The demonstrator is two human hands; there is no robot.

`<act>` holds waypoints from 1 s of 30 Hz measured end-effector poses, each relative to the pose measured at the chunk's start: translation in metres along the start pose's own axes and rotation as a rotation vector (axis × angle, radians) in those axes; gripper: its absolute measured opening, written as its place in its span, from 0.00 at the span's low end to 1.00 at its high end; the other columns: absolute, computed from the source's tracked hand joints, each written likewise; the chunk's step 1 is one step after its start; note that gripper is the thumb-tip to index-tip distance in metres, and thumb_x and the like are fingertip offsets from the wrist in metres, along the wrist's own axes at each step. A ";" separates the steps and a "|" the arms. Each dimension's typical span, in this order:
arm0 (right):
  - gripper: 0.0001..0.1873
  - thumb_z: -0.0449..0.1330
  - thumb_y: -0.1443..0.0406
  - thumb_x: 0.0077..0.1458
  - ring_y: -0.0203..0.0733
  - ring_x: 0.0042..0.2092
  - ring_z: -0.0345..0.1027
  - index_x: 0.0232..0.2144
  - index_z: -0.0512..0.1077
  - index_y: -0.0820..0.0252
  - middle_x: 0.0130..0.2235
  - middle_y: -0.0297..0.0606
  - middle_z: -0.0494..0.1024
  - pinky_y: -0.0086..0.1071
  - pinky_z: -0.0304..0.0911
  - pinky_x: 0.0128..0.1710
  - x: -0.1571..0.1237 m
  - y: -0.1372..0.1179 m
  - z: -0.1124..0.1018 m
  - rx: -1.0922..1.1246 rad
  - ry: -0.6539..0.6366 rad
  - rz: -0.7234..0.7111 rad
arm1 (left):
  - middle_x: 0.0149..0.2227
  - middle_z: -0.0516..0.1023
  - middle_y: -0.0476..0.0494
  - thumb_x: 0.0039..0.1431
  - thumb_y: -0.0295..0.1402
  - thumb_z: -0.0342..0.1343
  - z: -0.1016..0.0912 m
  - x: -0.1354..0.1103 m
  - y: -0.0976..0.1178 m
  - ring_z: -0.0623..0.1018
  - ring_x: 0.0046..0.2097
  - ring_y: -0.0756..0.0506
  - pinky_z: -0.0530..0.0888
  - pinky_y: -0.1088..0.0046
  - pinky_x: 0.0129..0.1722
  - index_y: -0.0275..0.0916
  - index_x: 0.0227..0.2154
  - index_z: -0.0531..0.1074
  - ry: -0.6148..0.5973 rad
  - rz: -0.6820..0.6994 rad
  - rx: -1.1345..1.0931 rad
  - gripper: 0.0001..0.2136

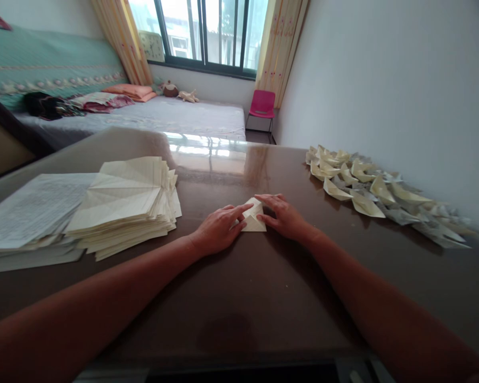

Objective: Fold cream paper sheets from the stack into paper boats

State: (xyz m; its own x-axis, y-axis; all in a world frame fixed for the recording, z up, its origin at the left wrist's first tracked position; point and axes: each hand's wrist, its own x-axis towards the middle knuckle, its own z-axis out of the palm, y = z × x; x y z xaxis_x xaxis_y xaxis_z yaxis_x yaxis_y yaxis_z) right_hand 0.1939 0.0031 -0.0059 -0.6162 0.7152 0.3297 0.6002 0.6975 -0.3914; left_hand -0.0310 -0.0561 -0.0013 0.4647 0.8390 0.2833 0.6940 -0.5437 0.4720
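A small folded piece of cream paper (pixel 254 224) lies flat on the brown table, between my two hands. My left hand (pixel 222 226) rests at its left side, the index finger stretched over the paper and the thumb at its lower left edge. On the other side, my right hand (pixel 284 215) has its fingers reaching to the paper's top and its thumb on the right part. Both hands have their fingers apart and touch the paper without closing round it. Fingers cover part of the paper's left and upper edges.
Left of my hands lies a thick stack of creased cream sheets (pixel 123 186), beside printed sheets (pixel 32 207). Many folded paper boats (pixel 367 202) crowd the right side of the glossy table (pixel 239 298) by the wall. Beyond are a bed (pixel 207 118) and a pink chair (pixel 262 103).
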 end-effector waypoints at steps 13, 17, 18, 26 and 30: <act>0.08 0.61 0.61 0.55 0.40 0.42 0.69 0.37 0.74 0.59 0.46 0.43 0.71 0.37 0.68 0.44 -0.003 -0.024 -0.009 0.119 -0.085 0.070 | 0.55 0.66 0.41 0.60 0.35 0.52 0.005 -0.002 -0.005 0.66 0.55 0.40 0.68 0.58 0.55 0.44 0.54 0.69 0.066 0.011 0.159 0.18; 0.21 0.64 0.54 0.51 0.50 0.51 0.66 0.44 0.73 0.58 0.50 0.46 0.72 0.46 0.60 0.53 -0.008 -0.034 -0.011 -0.074 -0.119 -0.039 | 0.55 0.67 0.42 0.60 0.35 0.52 0.004 -0.002 -0.003 0.70 0.51 0.41 0.70 0.58 0.54 0.45 0.50 0.72 0.049 0.029 0.166 0.15; 0.23 0.65 0.55 0.50 0.51 0.53 0.65 0.47 0.72 0.58 0.53 0.46 0.71 0.47 0.59 0.54 -0.009 -0.034 -0.012 -0.091 -0.139 -0.078 | 0.54 0.67 0.43 0.60 0.35 0.52 0.004 -0.002 -0.002 0.70 0.52 0.41 0.70 0.59 0.54 0.45 0.50 0.72 0.058 0.035 0.160 0.15; 0.16 0.57 0.69 0.57 0.45 0.53 0.66 0.48 0.70 0.59 0.52 0.44 0.73 0.39 0.62 0.53 -0.007 -0.031 -0.025 -0.032 -0.221 -0.172 | 0.54 0.70 0.44 0.60 0.35 0.51 0.001 -0.004 0.005 0.74 0.49 0.44 0.72 0.66 0.52 0.44 0.57 0.65 0.124 0.027 0.080 0.21; 0.14 0.52 0.73 0.58 0.44 0.50 0.68 0.45 0.72 0.59 0.46 0.43 0.77 0.38 0.63 0.51 -0.005 -0.033 -0.020 -0.007 -0.210 -0.224 | 0.59 0.66 0.38 0.60 0.36 0.53 -0.004 0.004 -0.003 0.64 0.60 0.39 0.64 0.58 0.60 0.39 0.59 0.62 0.221 0.040 0.126 0.25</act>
State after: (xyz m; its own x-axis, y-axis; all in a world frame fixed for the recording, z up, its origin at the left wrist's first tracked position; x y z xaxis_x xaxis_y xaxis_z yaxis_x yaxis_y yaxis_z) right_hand 0.1872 -0.0228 0.0226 -0.8253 0.5193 0.2217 0.4405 0.8378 -0.3227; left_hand -0.0333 -0.0511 0.0013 0.3714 0.7937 0.4819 0.7468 -0.5637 0.3529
